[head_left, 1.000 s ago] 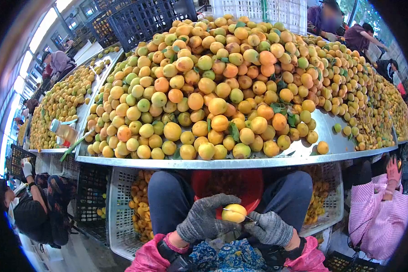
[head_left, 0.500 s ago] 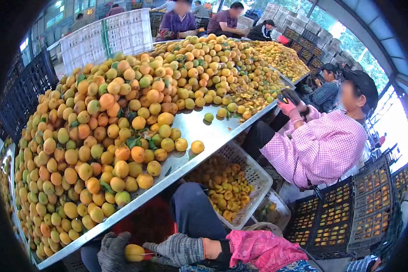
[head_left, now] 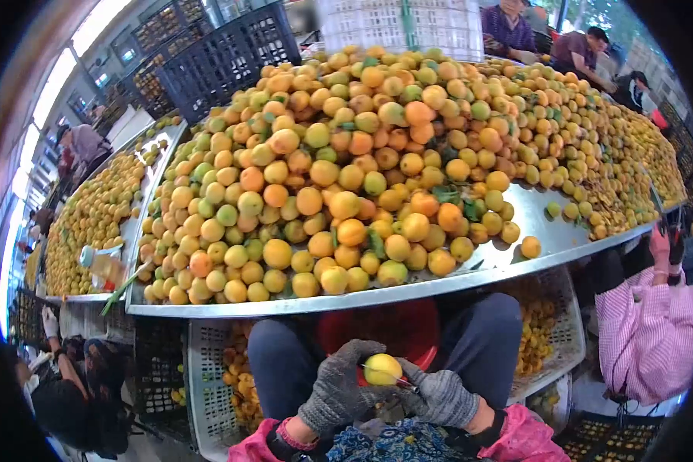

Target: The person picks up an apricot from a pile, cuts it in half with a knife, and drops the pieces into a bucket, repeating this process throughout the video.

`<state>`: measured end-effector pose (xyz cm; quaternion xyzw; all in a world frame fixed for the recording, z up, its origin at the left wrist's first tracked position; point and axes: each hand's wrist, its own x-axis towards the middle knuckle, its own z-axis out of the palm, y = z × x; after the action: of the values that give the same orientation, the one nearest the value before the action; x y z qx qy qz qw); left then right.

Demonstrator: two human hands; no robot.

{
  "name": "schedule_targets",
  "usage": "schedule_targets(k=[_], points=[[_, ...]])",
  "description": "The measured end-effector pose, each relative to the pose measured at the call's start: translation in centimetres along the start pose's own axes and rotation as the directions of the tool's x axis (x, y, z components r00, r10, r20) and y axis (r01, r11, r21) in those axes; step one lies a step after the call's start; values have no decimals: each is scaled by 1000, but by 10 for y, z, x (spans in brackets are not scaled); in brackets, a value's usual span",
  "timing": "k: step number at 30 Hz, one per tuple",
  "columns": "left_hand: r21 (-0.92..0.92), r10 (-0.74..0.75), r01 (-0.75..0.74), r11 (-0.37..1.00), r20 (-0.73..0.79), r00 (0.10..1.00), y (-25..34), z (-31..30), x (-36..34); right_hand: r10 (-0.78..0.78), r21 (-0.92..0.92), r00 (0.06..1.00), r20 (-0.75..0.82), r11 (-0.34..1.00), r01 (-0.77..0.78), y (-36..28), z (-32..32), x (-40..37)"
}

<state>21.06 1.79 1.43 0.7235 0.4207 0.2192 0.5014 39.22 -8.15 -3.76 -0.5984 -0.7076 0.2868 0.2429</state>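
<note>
My left hand point(head_left: 340, 389), in a grey knit glove, holds a yellow fruit point(head_left: 383, 369) between thumb and fingers, over my lap. On the fruit's right side, my gloved right hand point(head_left: 440, 396) is closed around a small knife point(head_left: 406, 383), its blade against the fruit. Behind both hands, between my knees, sits a red tub point(head_left: 421, 326). A large heap of orange, yellow and green fruits point(head_left: 346, 205) covers much of the metal table point(head_left: 508, 269) in front of me.
White crates of fruit stand at my left point(head_left: 206, 385) and right point(head_left: 568, 331). A person in pink checks point(head_left: 651, 331) sits at the right. Others sit across the table and at the left. A bottle point(head_left: 104, 266) stands on the left table.
The view has swung to the left, so the hands and heap now appear nearer the middle. The fruit is still in my left hand and the knife in my right.
</note>
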Motion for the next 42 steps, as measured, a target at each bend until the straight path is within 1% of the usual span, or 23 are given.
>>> schedule_targets(k=[7, 10, 12, 13, 15, 16, 17, 18, 19, 21, 22, 23, 27, 28, 29, 30, 32, 34, 36, 37, 38, 39, 42], points=[[-21, 37, -38, 999, -56, 998, -8, 6, 4, 29, -86, 999, 29, 996, -27, -9, -13, 9], [-31, -17, 16, 999, -33, 999, -22, 9, 9, 114, 15, 990, 83, 993, -116, -7, -22, 10], [228, 175, -149, 962, -97, 980, -29, 9, 9, 123, 262, 992, -2, 958, -119, -9, -34, 4], [225, 172, -145, 963, -106, 979, -30, 5, 9, 188, 333, 982, -27, 928, -169, -14, -45, 0], [-109, -118, 113, 988, -47, 992, -33, -7, 8, 249, 388, 968, -4, 893, -228, -26, -67, 3], [-110, -124, 118, 987, -49, 991, -37, -2, 4, 313, 444, 950, 14, 849, -287, -30, -71, 4], [-336, -141, 161, 928, 84, 987, -44, 6, 1, 260, 510, 964, -58, 838, -195, -22, -57, 6], [-535, -122, 222, 815, 217, 969, -48, 11, 0, 258, 508, 964, -58, 839, -194, -21, -50, 12], [-588, -88, 275, 761, 327, 941, -38, 7, -2, 163, 474, 985, -61, 873, -115, -22, -43, 18], [-645, -133, 298, 704, 293, 947, -47, 26, -16, 49, 494, 999, -2, 868, -42, -21, -30, 23], [-812, -163, 423, 403, 391, 906, -63, 36, -19, 47, 497, 999, 4, 867, -43, -18, -24, 24], [-864, -191, 501, 50, 484, 854, -78, 47, -22, 50, 465, 999, 5, 884, -46, -14, -18, 26], [-840, -265, 541, 51, 510, 818, -78, 38, -24, 35, 321, 999, -18, 947, -27, -7, -8, 26], [-687, -222, 370, 626, 298, 928, -73, 32, -23, -4, 232, 998, -57, 973, 18, -7, -8, 27], [-499, -140, 235, 834, 220, 965, -73, 32, -22, -5, 233, 999, -50, 972, 16, -5, -7, 28], [-256, -55, 90, 962, 140, 989, -73, 32, -20, -60, 140, 998, -19, 988, 62, -4, -6, 30], [46, 177, -179, 983, 30, 984, -83, 39, -13, -110, 52, 994, 19, 993, 109, -4, -2, 31], [82, 182, -183, 980, 17, 983, -97, 43, -8, -100, -91, 992, 75, 990, 107, -6, 0, 33], [108, 184, -185, 977, 14, 983, -102, 46, -7, -66, -121, 991, 117, 989, 80, 1, 9, 34], [36, -57, 54, 998, 107, 993, -100, 45, -5, -95, -72, 995, 22, 993, 96, 3, 17, 33], [1, -177, 180, 984, 166, 970, -102, 47, -6, -116, -25, 991, -73, 993, 114, 3, 22, 31], [-19, -294, 306, 952, 222, 929, -104, 49, -8, -87, -41, 994, -69, 996, 84, -2, 22, 31], [-287, -301, 315, 905, 93, 949, -116, 58, -12, -5, 59, 991, -131, 998, 13, -12, 29, 36]])
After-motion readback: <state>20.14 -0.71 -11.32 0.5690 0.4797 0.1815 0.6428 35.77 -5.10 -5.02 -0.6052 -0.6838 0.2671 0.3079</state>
